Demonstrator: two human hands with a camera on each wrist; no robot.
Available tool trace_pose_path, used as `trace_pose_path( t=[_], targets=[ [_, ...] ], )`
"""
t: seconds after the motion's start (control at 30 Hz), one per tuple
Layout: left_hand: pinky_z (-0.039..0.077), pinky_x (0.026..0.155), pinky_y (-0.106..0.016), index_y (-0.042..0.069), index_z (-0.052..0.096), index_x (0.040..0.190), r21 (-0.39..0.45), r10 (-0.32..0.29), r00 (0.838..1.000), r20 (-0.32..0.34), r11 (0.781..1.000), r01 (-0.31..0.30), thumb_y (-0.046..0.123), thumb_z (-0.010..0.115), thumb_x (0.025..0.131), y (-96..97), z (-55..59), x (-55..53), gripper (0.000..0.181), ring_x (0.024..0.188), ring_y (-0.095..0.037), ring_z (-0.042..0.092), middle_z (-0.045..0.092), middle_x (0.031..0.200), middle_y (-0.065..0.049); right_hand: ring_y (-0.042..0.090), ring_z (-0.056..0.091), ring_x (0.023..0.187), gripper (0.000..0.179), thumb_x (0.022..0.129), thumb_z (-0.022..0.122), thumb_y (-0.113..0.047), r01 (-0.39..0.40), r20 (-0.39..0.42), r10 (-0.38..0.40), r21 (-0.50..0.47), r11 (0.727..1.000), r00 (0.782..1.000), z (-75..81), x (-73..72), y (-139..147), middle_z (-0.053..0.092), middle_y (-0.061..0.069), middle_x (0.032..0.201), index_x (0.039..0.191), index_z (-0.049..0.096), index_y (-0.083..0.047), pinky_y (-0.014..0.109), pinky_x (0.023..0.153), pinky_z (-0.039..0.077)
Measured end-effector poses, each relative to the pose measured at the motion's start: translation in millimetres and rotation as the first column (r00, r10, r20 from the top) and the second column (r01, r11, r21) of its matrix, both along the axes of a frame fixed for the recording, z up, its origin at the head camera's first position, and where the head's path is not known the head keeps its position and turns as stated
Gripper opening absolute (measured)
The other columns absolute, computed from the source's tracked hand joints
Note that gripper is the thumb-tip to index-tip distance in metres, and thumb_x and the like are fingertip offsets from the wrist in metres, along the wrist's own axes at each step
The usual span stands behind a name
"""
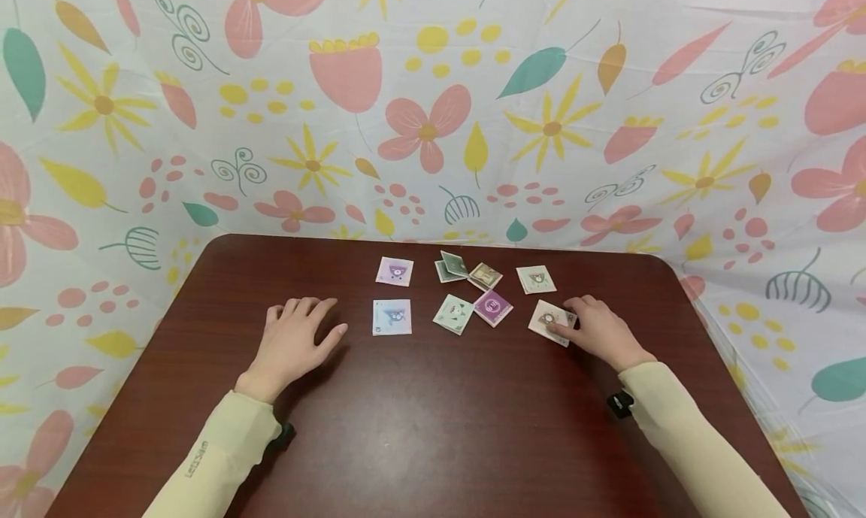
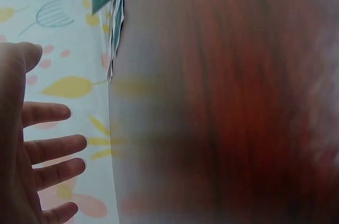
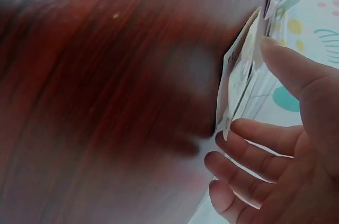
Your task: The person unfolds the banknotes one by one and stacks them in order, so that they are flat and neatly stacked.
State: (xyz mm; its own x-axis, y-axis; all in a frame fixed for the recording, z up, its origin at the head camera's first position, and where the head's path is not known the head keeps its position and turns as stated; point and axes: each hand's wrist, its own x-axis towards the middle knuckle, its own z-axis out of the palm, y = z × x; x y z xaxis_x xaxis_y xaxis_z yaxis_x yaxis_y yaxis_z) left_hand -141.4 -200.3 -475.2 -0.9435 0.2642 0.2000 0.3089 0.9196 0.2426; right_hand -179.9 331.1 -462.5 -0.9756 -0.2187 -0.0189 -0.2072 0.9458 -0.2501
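My right hand point(image 1: 601, 327) grips a beige folded card point(image 1: 545, 319) with a cartoon animal on it, at the front right of the group. The thumb lies over the card's face and the fingers are at its right edge. In the right wrist view, the folded card point(image 3: 241, 75) sits between the thumb and index fingertip, its upper leaf slightly raised. My left hand point(image 1: 287, 345) hovers low over the left of the table, fingers spread and holding nothing. Nearest to it is a light blue card point(image 1: 392, 317); a lilac card point(image 1: 395, 271) lies behind that.
Mid-table lie a pale green card point(image 1: 453, 314), a purple card point(image 1: 494, 307), a tan card point(image 1: 485, 277) and a dark green card point(image 1: 452, 267) standing partly unfolded. A cream card point(image 1: 537, 280) lies at the back right. A floral curtain point(image 1: 426, 127) borders the brown table point(image 1: 433, 428).
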Motion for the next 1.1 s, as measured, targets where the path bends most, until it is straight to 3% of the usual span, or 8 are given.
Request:
trace_pose_path(
  t=[0.5, 0.8, 0.9, 1.1],
  targets=[
    [0.036, 0.092, -0.056, 0.016, 0.062, 0.142, -0.004, -0.083, 0.996, -0.026, 0.997, 0.083, 0.055, 0.057, 0.101, 25.5, -1.9, 14.6, 0.057, 0.119, -0.035, 0.054, 0.063, 0.129, -0.012, 0.032, 0.056, 0.087, 0.069, 0.083, 0.086, -0.045, -0.012, 0.075, 0.013, -0.013, 1.0, 0.997, -1.2, -4.1, -2.4, 0.063, 0.02, 0.1, 0.117, 0.062, 0.01, 0.054, 0.078, 0.05],
    [0.036, 0.092, -0.055, 0.016, 0.063, 0.141, -0.011, -0.096, 0.995, -0.037, 0.995, 0.096, 0.055, 0.058, 0.101, 33.8, -4.2, 15.5, 0.057, 0.12, -0.034, 0.054, 0.063, 0.13, -0.012, 0.036, 0.057, 0.086, 0.065, 0.082, 0.086, -0.045, -0.022, 0.044, 0.021, 0.003, 1.0, 0.999, -0.8, 0.2, -3.0, 0.06, 0.018, 0.092, 0.109, 0.065, 0.01, 0.055, 0.076, 0.049],
    [0.036, 0.092, -0.055, 0.016, 0.063, 0.141, -0.02, -0.105, 0.994, -0.042, 0.994, 0.104, 0.055, 0.058, 0.101, 36.1, -5.2, 16.1, 0.057, 0.119, -0.034, 0.055, 0.063, 0.129, -0.011, 0.032, 0.056, 0.083, 0.055, 0.086, 0.084, -0.04, -0.019, 0.046, 0.02, -0.033, 0.999, 0.999, -2.7, 3.2, -2.5, 0.06, 0.015, 0.091, 0.108, 0.064, 0.007, 0.052, 0.074, 0.048],
    [0.036, 0.092, -0.055, 0.016, 0.064, 0.14, -0.033, -0.114, 0.992, -0.046, 0.993, 0.112, 0.056, 0.059, 0.1, 41.3, -5.1, 17.3, 0.056, 0.117, -0.034, 0.055, 0.064, 0.128, -0.011, 0.022, 0.056, 0.078, 0.017, 0.098, 0.069, -0.008, -0.063, 0.039, 0.071, -0.161, 0.985, 0.997, -4.0, 8.1, -4.7, 0.067, 0.011, 0.093, 0.11, 0.064, 0.002, 0.044, 0.071, 0.048]
  ],
)
